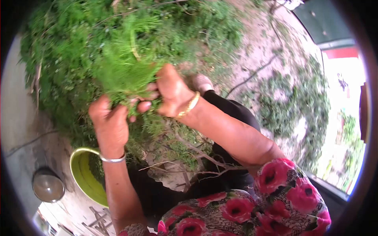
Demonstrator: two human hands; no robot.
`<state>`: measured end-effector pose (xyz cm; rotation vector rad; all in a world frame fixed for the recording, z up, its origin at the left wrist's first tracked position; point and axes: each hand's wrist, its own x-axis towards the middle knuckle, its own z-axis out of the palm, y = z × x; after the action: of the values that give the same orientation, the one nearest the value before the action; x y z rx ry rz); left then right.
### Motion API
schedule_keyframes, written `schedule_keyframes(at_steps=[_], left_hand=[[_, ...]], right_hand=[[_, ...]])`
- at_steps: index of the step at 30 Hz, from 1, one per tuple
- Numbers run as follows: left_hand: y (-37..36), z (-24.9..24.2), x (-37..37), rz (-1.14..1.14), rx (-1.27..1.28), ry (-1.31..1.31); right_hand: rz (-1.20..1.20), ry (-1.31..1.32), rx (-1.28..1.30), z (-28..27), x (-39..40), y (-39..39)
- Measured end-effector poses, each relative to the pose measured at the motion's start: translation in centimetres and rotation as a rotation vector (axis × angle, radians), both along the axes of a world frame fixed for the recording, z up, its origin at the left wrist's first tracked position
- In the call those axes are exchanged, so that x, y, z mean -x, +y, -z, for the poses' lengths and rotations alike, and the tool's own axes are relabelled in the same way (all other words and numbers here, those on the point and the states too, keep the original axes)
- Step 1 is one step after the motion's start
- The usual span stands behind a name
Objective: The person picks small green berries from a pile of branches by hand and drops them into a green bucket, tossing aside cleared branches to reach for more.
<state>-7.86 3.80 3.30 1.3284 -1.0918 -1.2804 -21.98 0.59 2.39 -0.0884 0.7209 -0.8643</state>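
Observation:
A bright green feathery sprig [128, 72], partly blurred, is held up between both hands. My left hand [112, 118], with a silver bangle at the wrist, has its fingers closed on the lower part of the sprig. My right hand [169, 92], with a gold bangle, grips the same sprig from the other side, its fingers curled close to those of the left. Leaves hide some fingertips. Behind and beneath the hands spreads a large heap of green leafy branches [67, 51].
A yellow-green bucket [80, 173] with leaves inside stands at lower left, beside a round metal bowl [48, 188]. Bare twigs [208, 170] cross near my lap. More cut greenery [291, 106] lies on the ground at right. One shoe [202, 83] shows beyond my right wrist.

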Motion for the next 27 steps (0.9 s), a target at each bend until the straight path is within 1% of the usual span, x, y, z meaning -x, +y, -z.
schedule_keyframes(at_steps=[1, 3, 5, 6, 7, 9, 10, 12, 13, 15, 16, 17, 18, 19, 20, 21, 22, 23, 24, 25, 26, 27], left_hand=[[0.1, 0.0, 0.1, -0.020, 0.001, 0.029], [0.0, 0.1, -0.9, 0.039, -0.053, 0.061], [-0.1, 0.0, -1.4, 0.055, -0.072, 0.160], [-0.2, 0.2, -2.2, 0.122, -0.077, 0.224], [0.0, 0.1, -1.9, 0.049, -0.099, 0.246], [-0.2, 0.9, -2.6, 0.040, -0.125, 0.263], [-0.2, 1.1, -2.6, 0.049, -0.130, 0.265], [-0.2, 1.1, -2.4, 0.019, -0.174, 0.393], [-0.3, 1.6, -2.8, 0.023, -0.176, 0.390], [-0.3, 3.1, -4.1, 0.051, -0.310, 0.743], [-0.2, 2.8, -3.4, -0.030, -0.297, 0.738], [-0.4, 3.0, -3.8, 0.092, -0.369, 0.867], [-0.3, 1.9, -2.5, 0.025, -0.287, 0.699], [-0.1, 0.6, -1.5, 0.028, -0.159, 0.417], [-0.1, 0.4, -1.7, 0.028, -0.142, 0.371], [0.0, -0.4, -0.9, -0.058, -0.183, 0.369], [0.2, -0.7, -0.5, -0.117, -0.198, 0.435], [0.3, -0.8, -0.6, -0.101, -0.239, 0.479], [0.1, -0.9, -1.3, 0.007, -0.289, 0.497], [0.0, -1.0, -1.8, 0.120, -0.341, 0.517], [0.1, -1.2, -1.8, 0.103, -0.331, 0.520], [0.3, -1.5, -1.3, 0.106, -0.320, 0.462]], right_hand=[[0.015, 0.054, -0.079, -0.7, 0.0, 0.0], [0.015, 0.038, -0.062, -0.6, -0.2, -0.1], [0.031, 0.048, -0.065, -1.4, 0.0, -0.2], [-0.014, -0.015, -0.052, -1.2, 0.2, -0.2], [-0.011, -0.019, -0.031, -1.3, 0.1, -0.2], [-0.017, -0.101, -0.016, -1.2, 0.1, -0.4], [-0.005, -0.088, -0.009, -1.4, 0.1, -0.4], [0.009, -0.104, -0.004, -1.4, 0.2, -0.6], [0.014, -0.122, 0.003, -1.3, 0.2, -0.6], [0.031, -0.136, 0.023, -1.1, 0.3, -0.6], [0.052, -0.074, -0.013, -1.3, 0.7, -0.6], [0.061, -0.026, -0.045, -1.7, 0.7, -0.7], [0.136, 0.003, -0.074, -2.4, 0.4, -0.7], [0.205, 0.033, -0.107, -3.0, 0.4, -0.7], [0.195, 0.044, -0.100, -3.2, 0.6, -0.7], [0.191, 0.066, -0.093, -3.3, 0.9, -0.8], [0.187, 0.044, -0.062, -2.6, 0.9, -0.8], [0.189, 0.030, -0.032, -1.8, 0.8, -0.9], [0.186, 0.066, -0.075, -1.8, 0.8, -1.0], [0.189, 0.095, -0.055, -2.3, 0.8, -0.9], [0.185, 0.048, -0.013, -1.9, 1.4, -0.8], [0.185, 0.002, 0.028, -2.0, 1.6, -0.8]])
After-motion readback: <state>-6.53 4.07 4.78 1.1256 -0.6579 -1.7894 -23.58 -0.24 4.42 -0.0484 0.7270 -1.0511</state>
